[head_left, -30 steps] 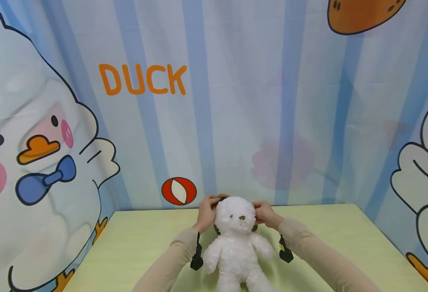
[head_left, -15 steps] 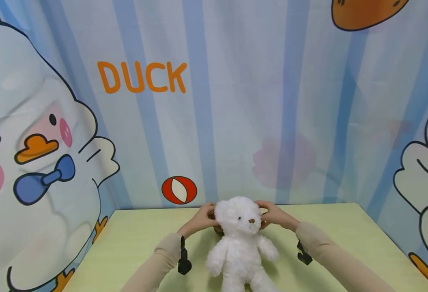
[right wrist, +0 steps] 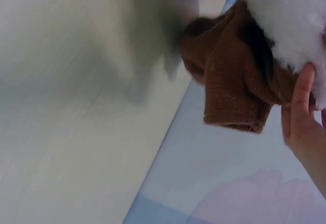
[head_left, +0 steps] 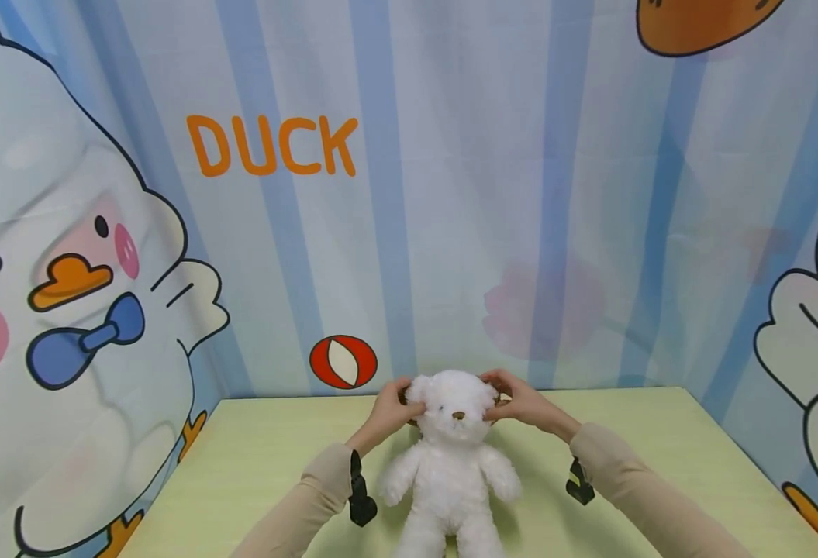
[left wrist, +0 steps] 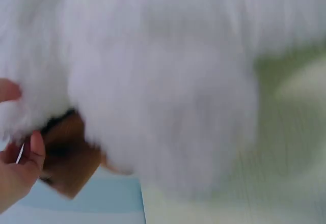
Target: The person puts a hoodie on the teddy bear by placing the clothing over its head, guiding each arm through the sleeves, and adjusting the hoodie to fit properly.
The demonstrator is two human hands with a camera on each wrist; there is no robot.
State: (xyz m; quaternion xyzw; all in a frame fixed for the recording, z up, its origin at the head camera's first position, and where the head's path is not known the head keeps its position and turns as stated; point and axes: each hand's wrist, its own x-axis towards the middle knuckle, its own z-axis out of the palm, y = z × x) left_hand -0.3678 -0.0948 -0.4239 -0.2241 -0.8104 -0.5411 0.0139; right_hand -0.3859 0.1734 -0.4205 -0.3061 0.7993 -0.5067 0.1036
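A fluffy white teddy bear (head_left: 450, 484) faces me in the head view, with its head between the hands. My left hand (head_left: 389, 409) pinches the side of the head by the ear, thumb in front and fingers behind. On the other side my right hand (head_left: 529, 407) pinches the head in the same way. Behind the head is a brown fleece garment (right wrist: 232, 79) with a tube-like, sleeve-shaped end, mostly hidden from the head view. The left wrist view shows brown cloth (left wrist: 71, 155) beside the fingertips, under white fur.
The bear is over a pale yellow-green table (head_left: 269, 457). A blue-striped curtain (head_left: 450, 194) printed with ducks stands along the table's back edge. Black straps with small devices (head_left: 362, 496) hang at both wrists.
The hands first spread apart, then came back onto the head with thumbs in front. The bear's head turned to its left side and then back toward me.
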